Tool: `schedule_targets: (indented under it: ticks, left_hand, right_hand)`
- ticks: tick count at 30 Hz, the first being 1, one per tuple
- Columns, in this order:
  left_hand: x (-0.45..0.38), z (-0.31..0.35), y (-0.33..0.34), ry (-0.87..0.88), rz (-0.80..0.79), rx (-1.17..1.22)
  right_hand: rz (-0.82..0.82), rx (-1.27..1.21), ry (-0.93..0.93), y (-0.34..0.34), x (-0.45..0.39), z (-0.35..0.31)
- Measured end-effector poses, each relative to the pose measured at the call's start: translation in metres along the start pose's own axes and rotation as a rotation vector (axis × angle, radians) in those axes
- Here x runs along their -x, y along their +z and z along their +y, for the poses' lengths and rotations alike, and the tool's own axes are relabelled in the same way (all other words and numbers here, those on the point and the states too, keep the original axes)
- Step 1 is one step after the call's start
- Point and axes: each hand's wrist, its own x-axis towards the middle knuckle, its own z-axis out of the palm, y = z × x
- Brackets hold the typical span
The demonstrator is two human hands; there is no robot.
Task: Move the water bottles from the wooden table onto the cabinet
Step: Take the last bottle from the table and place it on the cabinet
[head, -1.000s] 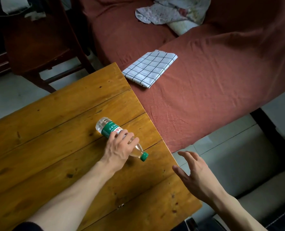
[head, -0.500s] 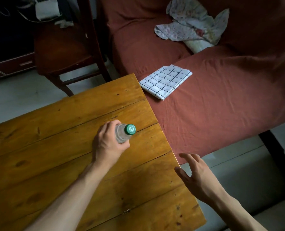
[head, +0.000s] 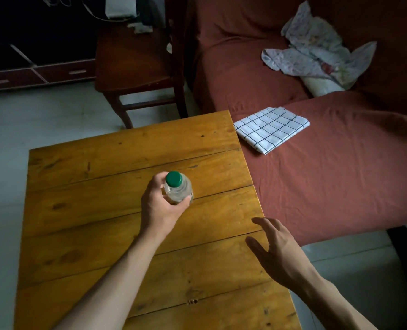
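Left grip (head: 161, 206) wraps the bottle (head: 177, 190), upright over the bench (head: 102, 163); right grip (head: 272, 246) hangs spread, empty. Keep it vertical, squeeze lightly, and carry it to the cabinet.

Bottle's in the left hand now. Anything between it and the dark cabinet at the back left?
Mostly open floor. The left hand holds the bottle above the table; a wooden chair stands just right of the cabinet.

A folded checkered cloth (head: 271, 129) lies on the red-covered sofa (head: 328, 177) beside a chair (head: 136, 65).
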Motion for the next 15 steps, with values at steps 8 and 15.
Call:
schedule_targets:
  ticks: [8,15]
  left_hand:
    - [0.005,-0.009,-0.001,-0.05,0.003,0.086]
    - [-0.004,-0.009,0.006,0.013,0.011,0.113]
  right_hand:
    - [-0.032,0.006,-0.026,0.006,-0.017,-0.016]
    - [-0.031,0.013,-0.025,0.008,-0.022,-0.019]
